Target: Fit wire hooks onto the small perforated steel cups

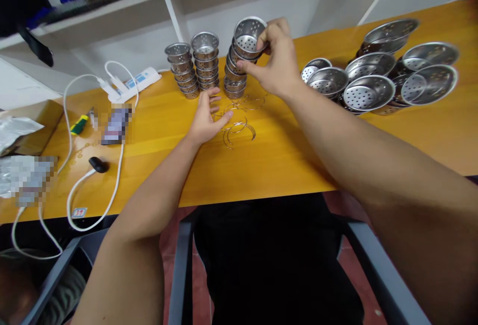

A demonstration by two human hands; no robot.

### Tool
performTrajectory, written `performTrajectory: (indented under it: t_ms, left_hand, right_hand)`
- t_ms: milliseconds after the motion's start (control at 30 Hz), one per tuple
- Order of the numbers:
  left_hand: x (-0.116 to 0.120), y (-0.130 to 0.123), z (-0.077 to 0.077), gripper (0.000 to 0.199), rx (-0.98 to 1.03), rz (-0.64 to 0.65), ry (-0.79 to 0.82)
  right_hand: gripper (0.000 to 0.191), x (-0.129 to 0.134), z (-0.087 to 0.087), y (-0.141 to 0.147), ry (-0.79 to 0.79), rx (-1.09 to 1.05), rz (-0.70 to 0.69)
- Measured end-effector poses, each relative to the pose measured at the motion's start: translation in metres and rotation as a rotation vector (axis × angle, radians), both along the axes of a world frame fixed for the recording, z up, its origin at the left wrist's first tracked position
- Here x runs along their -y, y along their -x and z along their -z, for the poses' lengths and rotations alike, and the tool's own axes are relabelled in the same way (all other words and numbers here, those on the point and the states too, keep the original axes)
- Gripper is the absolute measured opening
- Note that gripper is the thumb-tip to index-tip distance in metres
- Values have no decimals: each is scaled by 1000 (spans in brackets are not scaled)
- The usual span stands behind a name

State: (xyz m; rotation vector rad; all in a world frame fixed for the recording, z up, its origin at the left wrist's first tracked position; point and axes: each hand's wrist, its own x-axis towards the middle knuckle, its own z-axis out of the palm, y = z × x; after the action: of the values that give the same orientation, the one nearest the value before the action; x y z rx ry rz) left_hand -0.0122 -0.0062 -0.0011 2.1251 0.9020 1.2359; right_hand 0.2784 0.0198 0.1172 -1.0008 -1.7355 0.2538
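Steel, pinched at the rim — right hand closed (278,58) on the upper perforated cup (246,44) of a leaning stack (235,86), thumb low against the side, fingers over the lip. Probably held there to steady a column tipping toward the wrist. Hard to tell whether seated fully in the cup beneath or raised a little.

Down to the left hand (207,118): half open, thumb spread from the fingers, nothing visibly gripped, poised by the foot of the stack beside loose wire rings (239,128). Contact with the wire — impossible to tell.

Farther left, two neighbours, an outer stack (182,73) and a middle stack (205,61), mouths upward, nested close together, likely to save room and stay within reach.

Now edges. Shelf panel (212,11) just behind the columns, so little depth at the back. Wider perforated bowls (369,93) bunched to the right, limiting any sweep outward past the right forearm. Best room toward the front: a strip of orange tabletop (261,175) between the rings and the near edge. Off to the left, a power strip (136,85) and looping white cable (119,170), better avoided by the left elbow.
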Motion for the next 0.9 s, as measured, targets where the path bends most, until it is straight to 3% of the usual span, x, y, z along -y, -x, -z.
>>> performTrajectory:
  t_ms: [100,200,400,600,900]
  left_hand:
    - [-6,1,1,111,34,1,-64]
    - [-5,-1,-4,122,17,-12,-131]
    - [13,-5,-22,106,-58,-32,-126]
    - [19,-4,-28,103,-85,-70,-73]
    - [20,-3,-32,102,-90,-16,-45]
  right_hand:
    - [82,17,2,2,26,-65,-156]
    - [83,36,20,10,57,-96,-310]
    - [81,60,56,28,132,-113,-356]
    - [78,67,52,25,120,-109,-329]
    - [78,72,56,24,138,-159,-351]
